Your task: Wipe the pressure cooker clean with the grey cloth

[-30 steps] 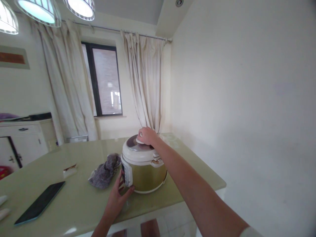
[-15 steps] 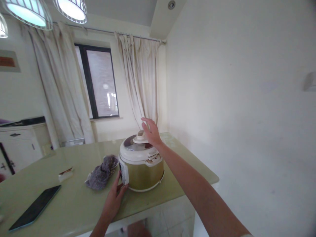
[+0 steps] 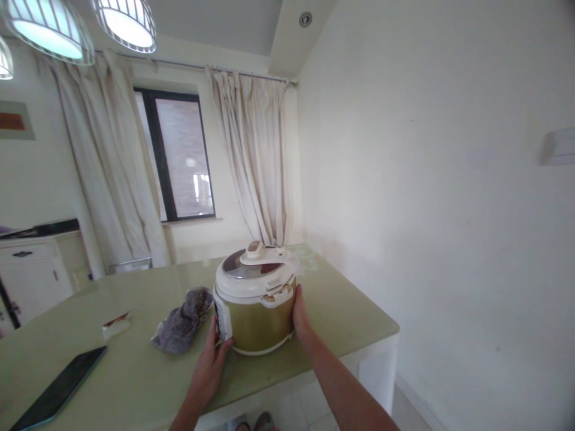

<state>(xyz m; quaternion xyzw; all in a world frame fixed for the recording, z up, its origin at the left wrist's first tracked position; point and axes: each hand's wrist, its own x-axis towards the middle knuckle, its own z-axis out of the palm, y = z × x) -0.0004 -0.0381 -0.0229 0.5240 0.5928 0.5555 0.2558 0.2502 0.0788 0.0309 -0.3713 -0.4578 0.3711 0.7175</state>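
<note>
An electric pressure cooker point(image 3: 259, 324) with a green-gold body and a white lid stands upright near the front edge of the pale green table point(image 3: 139, 383). My left hand point(image 3: 210, 365) grips its lower left side by the control panel, thumb towards the front. On the opposite side, my right hand point(image 3: 302, 317) presses against the body below the rim; most of its fingers are hidden behind the cooker. The lid is on, with its handle on top. Close to the cooker's left lies a crumpled grey-purple cloth point(image 3: 182, 323).
A dark flat tablet-like slab point(image 3: 60, 386) lies at the table's left, with a small whitish packet point(image 3: 115, 326) behind it. The wall point(image 3: 449, 239) runs along the right side. Curtains point(image 3: 251, 155) and a window point(image 3: 184, 155) are at the back.
My right hand has come down from above the lid to the cooker's right side. My left hand stays at the left side. The view has shifted slightly.
</note>
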